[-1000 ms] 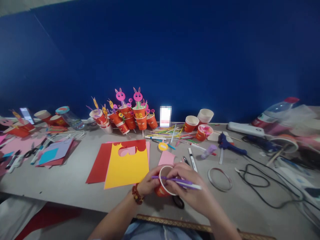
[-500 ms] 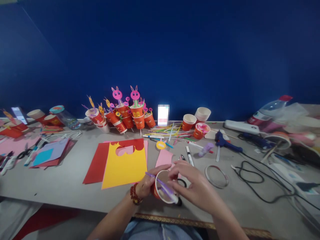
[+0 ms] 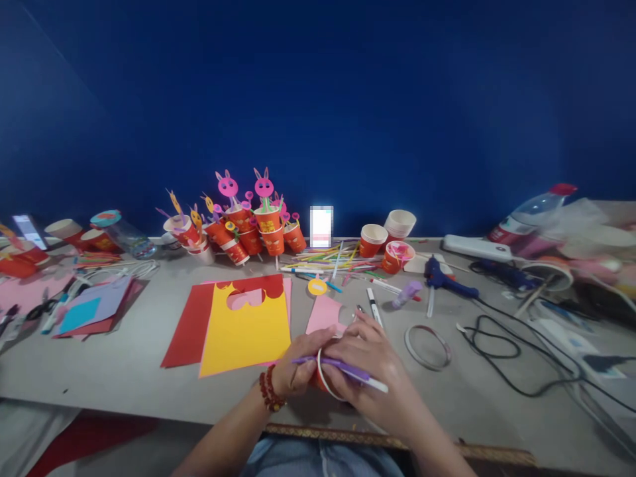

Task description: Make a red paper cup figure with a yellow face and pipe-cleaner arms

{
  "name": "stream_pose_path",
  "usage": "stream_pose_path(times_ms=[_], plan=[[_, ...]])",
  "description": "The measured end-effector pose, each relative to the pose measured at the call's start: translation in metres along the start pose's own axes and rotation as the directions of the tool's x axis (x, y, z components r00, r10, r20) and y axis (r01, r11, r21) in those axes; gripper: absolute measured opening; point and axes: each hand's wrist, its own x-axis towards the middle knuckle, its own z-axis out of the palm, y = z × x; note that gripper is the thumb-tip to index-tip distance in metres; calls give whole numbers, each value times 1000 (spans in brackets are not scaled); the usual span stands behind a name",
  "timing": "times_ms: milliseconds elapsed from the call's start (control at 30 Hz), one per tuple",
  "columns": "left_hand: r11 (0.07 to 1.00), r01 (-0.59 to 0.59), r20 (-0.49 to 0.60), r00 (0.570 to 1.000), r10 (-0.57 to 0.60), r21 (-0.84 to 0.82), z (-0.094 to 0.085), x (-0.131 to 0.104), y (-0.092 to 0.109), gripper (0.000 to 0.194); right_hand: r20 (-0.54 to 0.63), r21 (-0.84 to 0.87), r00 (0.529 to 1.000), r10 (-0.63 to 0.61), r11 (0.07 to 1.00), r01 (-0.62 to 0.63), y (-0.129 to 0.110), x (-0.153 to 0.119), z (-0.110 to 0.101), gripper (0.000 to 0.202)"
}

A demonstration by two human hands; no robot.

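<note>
Close to the table's front edge, a red paper cup (image 3: 321,379) with a white rim is tilted between my hands. My left hand (image 3: 297,364), a beaded bracelet at the wrist, is closed around the cup's left side. From the right, my right hand (image 3: 376,358) curls over the rim and covers most of the mouth; its fingers seem to pinch the cup wall, though the fingertips are partly hidden. A purple stick (image 3: 350,368) with a white end lies across the mouth, passing in front of my right fingers. What is inside the cup is hidden.
Yellow paper (image 3: 248,338) over red sheets lies left. Several decorated cups (image 3: 271,225) stand at the back beside scattered colored sticks (image 3: 342,258). A blue glue gun (image 3: 450,283), its black cable (image 3: 501,364) and a tape ring (image 3: 412,354) lie right. Markers (image 3: 373,305) lie ahead.
My right hand has moved left and closed over the cup's mouth, which was more visible before. The cup is turned, and the purple stick lies flatter, its white end further right.
</note>
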Motion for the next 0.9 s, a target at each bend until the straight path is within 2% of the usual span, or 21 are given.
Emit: stream_pose_path(times_ms=[200,333,500,600,733,800,900], plan=[[989,101,-69,992,-109,-109,0,-6,-2,61,73,56,996,47,997,-51,4,-2,-7,16],[984,81,-71,993,-93,-160,-4,-9,-4,61,49,-6,998,44,999,-44,6,-3,-16,9],[989,62,-47,997,-69,-135,-6,-8,-5,61,87,-125,996,-17,992,28,5,-4,-18,21],[993,28,-3,1000,-29,-117,-6,-3,-2,61,163,-173,985,52,985,-24,3,-3,-18,24],[994,-31,43,998,36,-107,-9,3,3,60,308,-66,937,167,986,-155,1,3,-26,15],[993,-57,60,996,64,-105,-12,5,5,57,356,7,919,167,983,-182,1,6,-33,11],[993,-79,87,992,87,-93,-14,7,7,57,416,76,902,114,984,-160,2,10,-42,10]])
